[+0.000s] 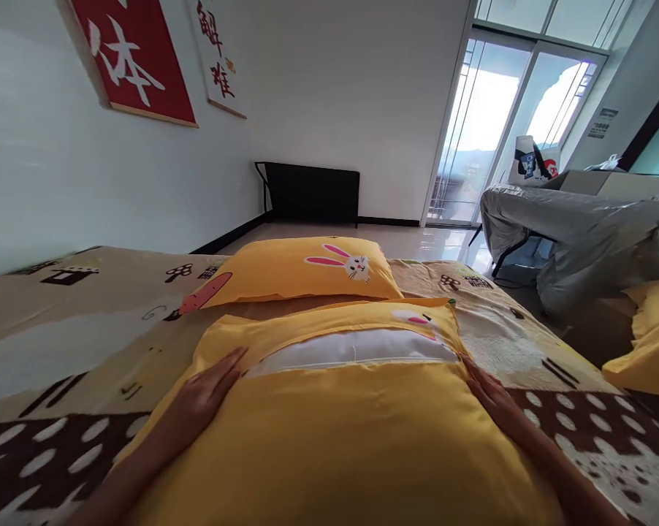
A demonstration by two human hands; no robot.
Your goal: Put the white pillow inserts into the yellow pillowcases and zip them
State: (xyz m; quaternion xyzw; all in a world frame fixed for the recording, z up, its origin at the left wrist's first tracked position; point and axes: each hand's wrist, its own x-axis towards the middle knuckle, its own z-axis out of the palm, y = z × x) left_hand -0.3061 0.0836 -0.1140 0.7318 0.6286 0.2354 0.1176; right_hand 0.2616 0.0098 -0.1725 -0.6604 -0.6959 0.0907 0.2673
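Note:
A yellow pillowcase (356, 438) fills the space in front of me, with a white pillow (351, 348) showing through its wide opening near the far end. Against the left side of the case lies my left hand (209, 391), flat, fingers stretched out and close to the left end of the opening. My right hand (488, 391) rests along the right side, its fingers extended by the opening's right corner. Neither hand grips the cloth. Just beyond is a second yellow pillow (302, 269) with a rabbit and a carrot printed on it.
Both pillows lie on a patterned blanket (88, 358). More yellow cloth (650, 336) is at the right edge. Behind it stands a table under grey plastic sheeting (576, 212) with bags on top. A black folded panel (313, 193) leans by the far wall, left of glass doors (488, 139).

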